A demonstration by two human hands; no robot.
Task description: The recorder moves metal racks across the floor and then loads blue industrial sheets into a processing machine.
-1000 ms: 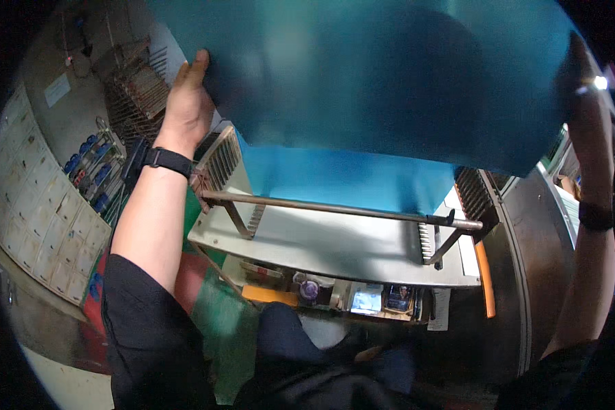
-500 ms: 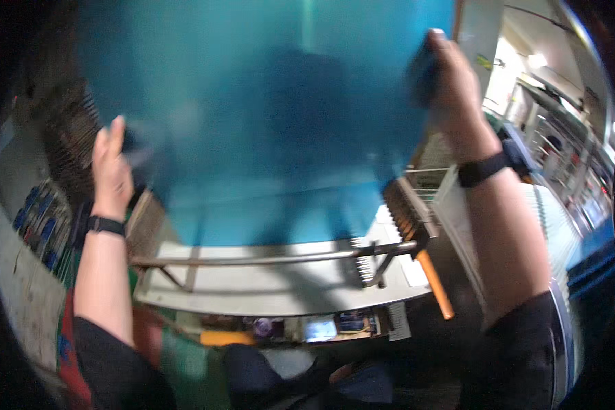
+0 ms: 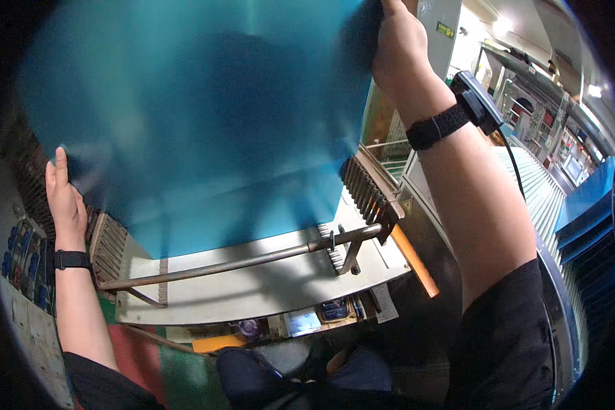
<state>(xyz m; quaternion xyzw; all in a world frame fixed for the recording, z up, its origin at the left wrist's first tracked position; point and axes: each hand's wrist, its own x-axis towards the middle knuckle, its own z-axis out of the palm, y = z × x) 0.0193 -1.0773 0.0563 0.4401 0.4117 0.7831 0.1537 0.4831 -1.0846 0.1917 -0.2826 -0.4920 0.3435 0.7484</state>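
A large, smooth, thin blue sheet (image 3: 225,137) stands tilted up in front of me and fills much of the view. Its left edge is gripped by my left hand (image 3: 68,205), whose fingers show outside it while the thumb is hidden. Higher up, my right hand (image 3: 404,48) is closed at the right edge, its fingertips partly cut off by the top of the picture. The sheet's lower edge meets a white table (image 3: 205,297) behind a metal bar (image 3: 246,266). Slotted racks, one at the left (image 3: 109,246) and one at the right (image 3: 370,188), flank it.
An orange bar (image 3: 415,261) sticks out beside the right rack. Under the table is a shelf with a yellow-orange item (image 3: 218,342) and small boxes. To my right runs a ribbed pale surface (image 3: 536,198) with blue sheets (image 3: 591,212) beyond it.
The view has turned, so the sheet, both hands and the table appear further left. The right hand sits higher in the picture, the left hand lower. Both keep hold of the sheet.
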